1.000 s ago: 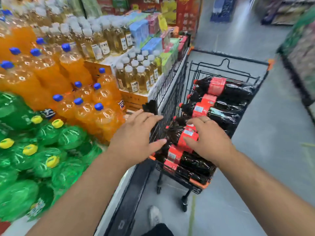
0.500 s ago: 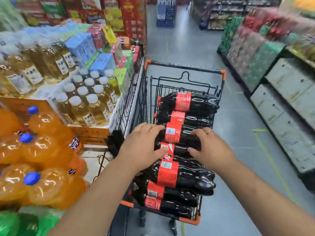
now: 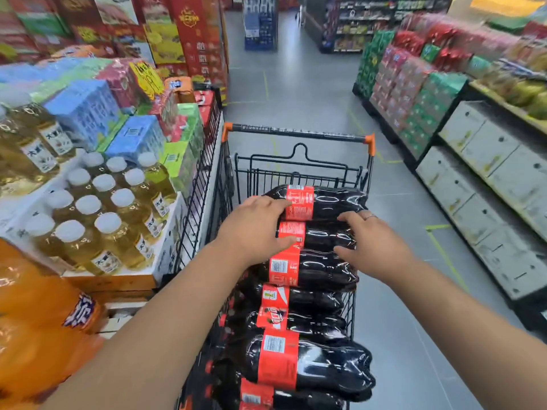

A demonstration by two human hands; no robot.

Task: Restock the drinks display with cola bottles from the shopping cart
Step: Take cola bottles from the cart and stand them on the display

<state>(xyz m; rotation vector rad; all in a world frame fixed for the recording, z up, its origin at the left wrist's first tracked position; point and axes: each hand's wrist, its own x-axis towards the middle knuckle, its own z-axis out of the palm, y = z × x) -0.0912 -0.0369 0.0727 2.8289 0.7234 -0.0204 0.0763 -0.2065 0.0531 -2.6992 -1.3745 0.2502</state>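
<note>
Cola bottles point(image 3: 328, 204) in the cart point(image 3: 296, 133) lie under left hand point(image 3: 254, 229) and right hand point(image 3: 374, 247), fingers outstretched

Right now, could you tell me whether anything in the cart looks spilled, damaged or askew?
Nothing stands out: the cola bottles lie stacked on their sides in the shopping cart, intact, with no spill visible.

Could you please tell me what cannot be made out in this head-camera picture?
Head view:
Cola bottles in lower layers: count hidden by those on top.
Shopping cart wheels: hidden under its load.
Orange soda bottles: blurred, cut off by the left edge.
Left hand palm: turned down onto the bottles.
</note>
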